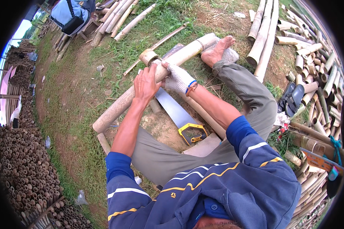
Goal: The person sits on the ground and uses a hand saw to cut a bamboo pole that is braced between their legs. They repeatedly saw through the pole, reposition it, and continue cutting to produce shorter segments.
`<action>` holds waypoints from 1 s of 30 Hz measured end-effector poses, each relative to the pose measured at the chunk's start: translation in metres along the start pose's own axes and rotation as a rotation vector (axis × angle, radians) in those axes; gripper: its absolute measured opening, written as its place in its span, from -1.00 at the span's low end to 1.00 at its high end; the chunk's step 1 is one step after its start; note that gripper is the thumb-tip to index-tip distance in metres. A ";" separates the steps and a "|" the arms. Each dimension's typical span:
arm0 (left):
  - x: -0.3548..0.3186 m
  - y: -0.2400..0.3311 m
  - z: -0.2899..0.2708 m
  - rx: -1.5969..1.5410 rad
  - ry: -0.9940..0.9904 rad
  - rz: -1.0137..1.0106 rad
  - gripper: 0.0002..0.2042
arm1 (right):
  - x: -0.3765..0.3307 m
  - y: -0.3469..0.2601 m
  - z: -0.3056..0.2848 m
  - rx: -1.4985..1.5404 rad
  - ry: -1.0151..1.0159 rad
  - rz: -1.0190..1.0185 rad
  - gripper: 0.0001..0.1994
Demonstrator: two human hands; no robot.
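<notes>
Long bamboo pole (122, 103) runs 7 to 1 o'clock across lap, far end braced under bare foot (216, 49). Could roll if foot slips.

Handsaw (176, 112) lies under pole at 6 o'clock, teeth near leg, nick risk.

Left hand (144, 84), bare, fingers wrapped on pole. Gloved right hand (178, 78) clamped just beside, at 3 o'clock.

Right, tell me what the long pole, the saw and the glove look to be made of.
Pole: bamboo, dry tan matte skin, with a hollow cut end. Saw: shiny grey blade, probably steel; black and yellow handle, likely plastic. Glove on the right hand: white knitted fabric, perhaps cotton. The bare left hand grips the pole.
</notes>
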State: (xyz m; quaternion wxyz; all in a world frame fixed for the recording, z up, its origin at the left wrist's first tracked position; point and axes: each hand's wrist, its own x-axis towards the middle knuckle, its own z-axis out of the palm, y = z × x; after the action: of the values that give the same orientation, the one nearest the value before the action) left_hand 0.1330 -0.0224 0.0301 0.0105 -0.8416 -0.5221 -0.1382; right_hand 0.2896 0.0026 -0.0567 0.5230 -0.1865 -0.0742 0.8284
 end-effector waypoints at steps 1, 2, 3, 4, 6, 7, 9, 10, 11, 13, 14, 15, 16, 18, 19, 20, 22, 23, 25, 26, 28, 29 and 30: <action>-0.003 -0.016 -0.003 -0.011 -0.015 -0.029 -0.20 | 0.011 -0.003 0.001 0.028 0.056 0.063 -0.39; -0.007 -0.029 -0.004 -0.035 -0.029 -0.054 -0.17 | 0.017 -0.009 0.004 0.037 0.147 0.028 -0.36; -0.009 -0.039 -0.006 -0.063 -0.038 -0.073 -0.15 | 0.023 -0.020 0.003 0.041 0.239 -0.016 -0.33; -0.008 -0.045 -0.008 -0.091 -0.118 -0.133 -0.10 | 0.030 -0.042 -0.009 0.007 0.288 -0.050 -0.31; -0.012 -0.065 -0.008 -0.015 -0.187 -0.132 -0.11 | 0.042 -0.087 -0.029 -0.001 0.447 -0.066 -0.29; -0.020 -0.076 -0.007 0.024 -0.226 -0.150 -0.12 | 0.045 -0.104 -0.033 0.018 0.553 -0.044 -0.29; -0.022 -0.089 0.007 0.037 -0.247 -0.185 -0.16 | 0.043 -0.133 -0.066 -0.129 0.579 -0.109 -0.26; -0.023 -0.097 0.016 0.047 -0.277 -0.208 -0.17 | 0.042 -0.137 -0.078 -0.216 0.592 -0.153 -0.25; -0.023 -0.101 0.025 0.050 -0.313 -0.223 -0.18 | 0.039 -0.139 -0.089 -0.301 0.612 -0.202 -0.23; -0.030 -0.104 0.028 0.025 -0.317 -0.264 -0.23 | 0.032 -0.118 -0.086 -0.320 0.590 -0.145 -0.26; -0.032 -0.107 0.028 0.008 -0.325 -0.279 -0.23 | 0.024 -0.105 -0.088 -0.356 0.555 -0.146 -0.29; -0.031 -0.108 0.026 -0.010 -0.328 -0.285 -0.24 | 0.013 -0.095 -0.089 -0.392 0.520 -0.155 -0.31; -0.025 -0.106 0.024 -0.035 -0.352 -0.295 -0.23 | 0.000 -0.088 -0.098 -0.493 0.515 -0.195 -0.43; -0.024 -0.103 0.022 -0.026 -0.413 -0.372 -0.24 | -0.014 -0.065 -0.114 -0.890 0.552 -0.285 -0.47; -0.026 -0.105 0.020 -0.018 -0.443 -0.409 -0.25 | -0.028 -0.050 -0.106 -1.189 0.618 -0.335 -0.44; -0.023 -0.105 0.018 -0.041 -0.472 -0.401 -0.18 | -0.041 -0.043 -0.117 -1.572 0.633 -0.473 -0.40; -0.028 -0.115 0.020 -0.083 -0.446 -0.346 -0.14 | -0.063 -0.016 -0.139 -2.033 0.562 -0.652 -0.32; -0.030 -0.120 0.022 -0.104 -0.436 -0.317 -0.11 | -0.071 -0.002 -0.147 -1.988 0.584 -0.570 -0.33; -0.033 -0.128 0.016 -0.170 -0.532 -0.311 -0.10 | -0.086 0.016 -0.140 -1.760 0.604 -0.433 -0.39; -0.031 -0.131 0.013 -0.206 -0.578 -0.302 -0.10 | -0.089 0.019 -0.137 -1.799 0.590 -0.477 -0.41; -0.024 -0.143 0.013 -0.400 -0.593 -0.371 -0.15 | -0.090 0.016 -0.137 -1.883 0.562 -0.582 -0.45; -0.019 -0.151 0.013 -0.499 -0.600 -0.401 -0.17 | -0.093 0.015 -0.138 -1.902 0.568 -0.575 -0.47; -0.018 -0.168 0.017 -0.592 -0.538 -0.506 -0.23 | -0.092 0.014 -0.136 -1.919 0.556 -0.579 -0.48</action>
State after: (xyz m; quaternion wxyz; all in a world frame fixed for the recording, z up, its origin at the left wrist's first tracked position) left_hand -0.0188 0.0410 -0.0117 -0.3995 -0.6605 -0.6332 -0.0561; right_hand 0.3659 -0.0960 -0.1652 0.3325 -0.6837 -0.6207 0.1918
